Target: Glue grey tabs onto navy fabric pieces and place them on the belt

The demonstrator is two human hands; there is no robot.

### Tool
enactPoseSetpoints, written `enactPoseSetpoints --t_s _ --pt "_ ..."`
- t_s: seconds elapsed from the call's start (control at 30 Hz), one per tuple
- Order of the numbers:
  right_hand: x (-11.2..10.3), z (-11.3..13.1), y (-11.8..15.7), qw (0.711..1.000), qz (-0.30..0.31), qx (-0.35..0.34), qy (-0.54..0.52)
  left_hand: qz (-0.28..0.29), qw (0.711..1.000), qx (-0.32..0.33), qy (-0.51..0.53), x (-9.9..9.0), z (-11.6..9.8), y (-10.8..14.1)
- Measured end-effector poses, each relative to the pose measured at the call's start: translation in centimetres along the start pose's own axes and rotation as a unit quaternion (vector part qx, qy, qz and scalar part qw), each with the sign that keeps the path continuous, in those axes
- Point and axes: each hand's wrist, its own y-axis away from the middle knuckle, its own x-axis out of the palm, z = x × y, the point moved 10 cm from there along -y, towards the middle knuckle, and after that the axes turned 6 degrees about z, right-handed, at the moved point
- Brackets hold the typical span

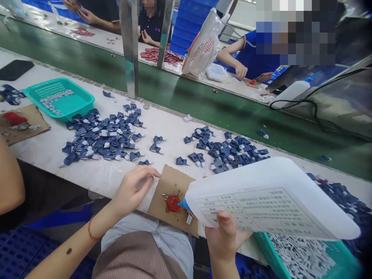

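My right hand [225, 234] grips a large white plastic bottle [270, 197] with a printed label, tipped on its side. Its blue nozzle [183, 204] points into a small red cap [173, 203] that sits on a brown cardboard square [170, 184]. My left hand [134, 188] rests on the table edge with curled fingers, touching the cardboard's left side and holding nothing I can see. Piles of small dark blue parts [101, 135] and more dark blue parts [226, 151] lie on the white table [171, 124] beyond the cardboard.
A teal basket [59, 99] with white pieces stands at the left; another teal basket [290, 255] sits under the bottle. A green conveyor belt [188, 97] runs behind the table, with metal posts [130, 46]. Other people work across it. A neighbour's arm [10, 178] is at far left.
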Motion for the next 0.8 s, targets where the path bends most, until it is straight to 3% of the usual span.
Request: enactPoseSetpoints --t_s 0.13,0.33,0.8 --pt "0.5 0.9 -0.1 0.999 0.011 -0.036 0.025 -0.04 0.999 -0.027 0.016 -0.2 1.6 2.1" --pt "0.7 0.9 0.2 1.0 0.007 -0.016 0.019 -0.05 0.995 -0.072 0.046 -0.4 2.9 2.2" --pt "0.5 0.6 0.3 1.0 -0.003 0.0 -0.013 -0.029 0.993 -0.102 0.044 0.0 3.3 2.2"
